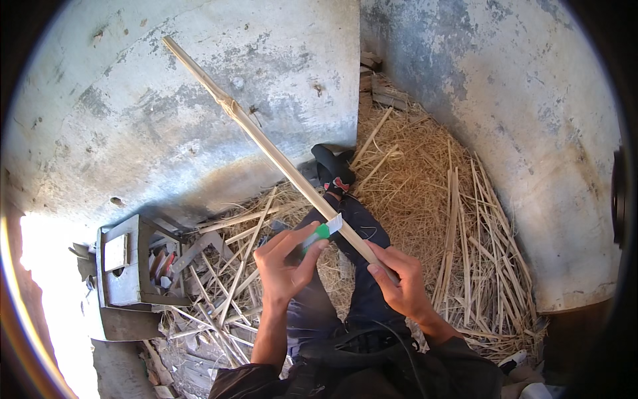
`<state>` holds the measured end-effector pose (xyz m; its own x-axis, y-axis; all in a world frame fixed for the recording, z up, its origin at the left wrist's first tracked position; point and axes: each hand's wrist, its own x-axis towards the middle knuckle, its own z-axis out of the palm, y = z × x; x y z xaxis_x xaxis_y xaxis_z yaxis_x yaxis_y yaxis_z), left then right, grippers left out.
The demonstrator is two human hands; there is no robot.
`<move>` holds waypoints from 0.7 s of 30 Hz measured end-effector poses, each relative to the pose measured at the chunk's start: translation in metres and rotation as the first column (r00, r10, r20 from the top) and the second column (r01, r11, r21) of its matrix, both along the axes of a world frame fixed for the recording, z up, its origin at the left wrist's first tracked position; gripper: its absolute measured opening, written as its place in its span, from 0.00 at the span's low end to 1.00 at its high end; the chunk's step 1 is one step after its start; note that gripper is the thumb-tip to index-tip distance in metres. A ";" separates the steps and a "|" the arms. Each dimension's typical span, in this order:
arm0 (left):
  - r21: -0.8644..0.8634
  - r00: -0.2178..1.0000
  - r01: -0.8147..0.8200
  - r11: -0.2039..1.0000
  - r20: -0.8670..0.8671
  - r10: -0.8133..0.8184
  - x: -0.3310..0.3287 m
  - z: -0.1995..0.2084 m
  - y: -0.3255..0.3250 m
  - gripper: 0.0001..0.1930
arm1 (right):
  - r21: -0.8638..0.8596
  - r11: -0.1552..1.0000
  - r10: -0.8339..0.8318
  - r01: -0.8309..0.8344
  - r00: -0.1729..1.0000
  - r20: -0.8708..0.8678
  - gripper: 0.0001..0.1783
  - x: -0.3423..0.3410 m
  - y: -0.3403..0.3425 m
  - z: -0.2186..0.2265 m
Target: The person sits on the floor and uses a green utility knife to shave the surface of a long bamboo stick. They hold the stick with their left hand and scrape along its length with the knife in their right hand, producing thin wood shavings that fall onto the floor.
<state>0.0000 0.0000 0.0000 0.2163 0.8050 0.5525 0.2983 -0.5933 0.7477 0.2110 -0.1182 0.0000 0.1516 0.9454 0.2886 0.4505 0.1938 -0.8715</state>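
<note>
My left hand (287, 261) is closed around a green box cutter (323, 231), its pale blade pointing up and right. The blade lies against or just beside a long split bamboo piece (279, 159); I cannot tell whether it touches. Around the lower end of the bamboo, my right hand (401, 278) is wrapped with the thumb on top. The bamboo slants from that hand up to the far left, with a rough node (229, 106) partway along. Its far end is in front of the wall.
Stained walls (266, 60) meet in a corner ahead. Straw-like shavings (405, 179) and split strips (458, 233) cover the floor at the right. More strips (229, 299) lie at the left by a wooden box (123, 266) holding small items. My legs (365, 286) stretch below the bamboo.
</note>
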 end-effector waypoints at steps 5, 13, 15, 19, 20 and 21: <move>0.043 1.000 -0.011 0.999 -0.028 0.012 -0.006 0.003 0.006 0.16 | 0.039 0.999 0.001 -0.002 1.000 0.029 0.25 -0.005 0.002 -0.002; 0.089 0.998 -0.019 0.996 -0.051 0.024 -0.007 0.006 0.008 0.17 | 0.056 0.998 -0.007 0.004 0.998 0.060 0.25 -0.005 0.002 -0.002; 0.094 0.999 -0.019 0.995 -0.044 0.023 -0.006 0.004 0.008 0.17 | 0.057 0.998 -0.010 0.006 0.998 0.060 0.25 -0.005 0.002 -0.003; 0.093 0.998 -0.034 0.995 -0.058 0.039 -0.005 0.004 0.009 0.16 | 0.049 0.999 -0.015 0.012 0.998 0.060 0.24 -0.005 0.001 -0.004; 0.090 0.996 -0.040 0.995 -0.074 0.047 -0.006 0.004 0.009 0.16 | 0.045 0.999 -0.016 0.014 0.998 0.059 0.24 -0.005 0.001 -0.004; 0.131 0.994 -0.095 0.987 -0.043 0.102 -0.007 0.002 0.013 0.16 | 0.041 0.999 -0.011 0.010 0.999 0.042 0.23 -0.006 -0.001 -0.005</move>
<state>-0.0073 0.0126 0.0024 0.1691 0.7466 0.6435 0.3945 -0.6496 0.6499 0.2054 -0.1193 -0.0051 0.1485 0.9313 0.3327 0.4885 0.2234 -0.8435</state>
